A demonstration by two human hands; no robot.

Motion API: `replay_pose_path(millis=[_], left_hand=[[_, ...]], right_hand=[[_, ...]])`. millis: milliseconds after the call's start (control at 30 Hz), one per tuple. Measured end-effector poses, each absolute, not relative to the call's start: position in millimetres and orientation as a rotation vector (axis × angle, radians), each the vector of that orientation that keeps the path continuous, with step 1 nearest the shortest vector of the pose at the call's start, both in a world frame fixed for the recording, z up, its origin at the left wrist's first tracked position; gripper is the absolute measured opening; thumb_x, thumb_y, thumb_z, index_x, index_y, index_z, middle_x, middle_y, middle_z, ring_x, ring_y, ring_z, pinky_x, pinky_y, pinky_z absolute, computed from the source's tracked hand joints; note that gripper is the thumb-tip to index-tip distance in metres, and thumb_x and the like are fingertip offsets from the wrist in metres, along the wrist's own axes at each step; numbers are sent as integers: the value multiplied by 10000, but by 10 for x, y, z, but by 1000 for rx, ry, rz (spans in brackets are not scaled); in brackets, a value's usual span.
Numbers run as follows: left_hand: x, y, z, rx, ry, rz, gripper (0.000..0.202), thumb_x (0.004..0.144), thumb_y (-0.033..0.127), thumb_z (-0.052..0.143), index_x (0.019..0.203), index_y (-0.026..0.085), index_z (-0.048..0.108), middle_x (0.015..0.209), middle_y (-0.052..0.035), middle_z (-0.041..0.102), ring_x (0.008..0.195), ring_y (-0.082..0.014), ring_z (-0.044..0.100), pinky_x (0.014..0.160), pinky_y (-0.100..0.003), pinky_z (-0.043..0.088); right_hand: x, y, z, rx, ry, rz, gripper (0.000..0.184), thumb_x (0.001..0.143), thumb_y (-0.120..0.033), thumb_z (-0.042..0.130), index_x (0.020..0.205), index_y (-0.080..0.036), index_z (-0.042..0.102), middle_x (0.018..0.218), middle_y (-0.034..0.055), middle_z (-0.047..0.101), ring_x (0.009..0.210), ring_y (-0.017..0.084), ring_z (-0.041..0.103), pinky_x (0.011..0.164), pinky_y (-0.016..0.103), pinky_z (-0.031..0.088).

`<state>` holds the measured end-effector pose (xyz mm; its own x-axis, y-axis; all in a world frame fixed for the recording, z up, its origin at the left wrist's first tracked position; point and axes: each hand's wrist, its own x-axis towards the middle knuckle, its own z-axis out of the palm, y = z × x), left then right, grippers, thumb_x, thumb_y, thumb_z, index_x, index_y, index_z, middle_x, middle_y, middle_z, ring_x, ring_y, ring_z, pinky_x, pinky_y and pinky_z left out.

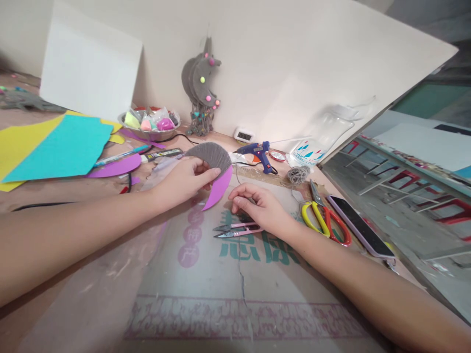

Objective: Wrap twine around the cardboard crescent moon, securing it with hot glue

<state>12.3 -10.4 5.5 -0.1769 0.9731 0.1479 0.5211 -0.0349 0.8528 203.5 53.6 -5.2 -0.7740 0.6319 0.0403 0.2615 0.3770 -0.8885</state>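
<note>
My left hand (193,179) pinches a purple foam crescent (221,187), whose upper part is wrapped in grey yarn (211,156). Its bare purple tip points down toward the mat. Just right of it is my right hand (255,203), fingers curled, thumb and fingertips together on a thin yarn strand. That strand shows near the crescent and again below the hand, running down over the mat. Pink-handled thread snips (233,229) lie under my right hand, blades apart and pointing left; I cannot tell whether the curled fingers touch their handles.
A printed plastic mat (176,314) covers the table's front. Behind stand a blue glue gun (259,153), a yarn ball (298,174), a clock (244,135) and a decorated grey moon (202,83). Scissors (324,220) and a phone (360,226) lie right; foam sheets (62,147) and a bowl (136,133) left.
</note>
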Motion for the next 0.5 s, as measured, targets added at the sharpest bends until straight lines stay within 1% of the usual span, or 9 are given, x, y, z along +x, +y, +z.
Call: replay_pose_path(millis=[167, 233, 367, 500], left_hand=[[122, -100, 48, 1571, 1712, 1149, 355, 770, 496, 482, 626, 172, 505, 536, 12, 585, 494, -111, 531, 483, -219, 378], [122, -98, 36, 1572, 1716, 1147, 363, 768, 505, 483, 627, 171, 507, 549, 9, 588, 500, -111, 532, 482, -218, 378], [127, -98, 24, 1600, 1724, 1158, 374, 780, 507, 467, 637, 166, 518, 575, -1, 592, 512, -113, 532, 468, -215, 365], [131, -100, 23, 1616, 1699, 1142, 379, 783, 503, 470, 626, 162, 519, 580, -1, 576, 515, -109, 525, 459, -208, 367]], right_hand=[[2027, 520, -40, -801, -2196, 1378, 162, 765, -314, 596, 813, -179, 519, 682, -24, 578, 639, 99, 543, 646, 237, 442], [2039, 517, -22, -808, -2223, 1337, 184, 784, -350, 577, 759, -177, 518, 661, -24, 570, 615, 96, 531, 622, 230, 433], [2072, 531, -7, -795, -2300, 1220, 307, 855, -394, 473, 650, -171, 518, 624, -21, 540, 556, 83, 489, 562, 216, 398], [2076, 533, -13, -782, -2325, 1191, 272, 876, -375, 435, 733, -177, 555, 675, -8, 574, 606, 98, 520, 572, 217, 405]])
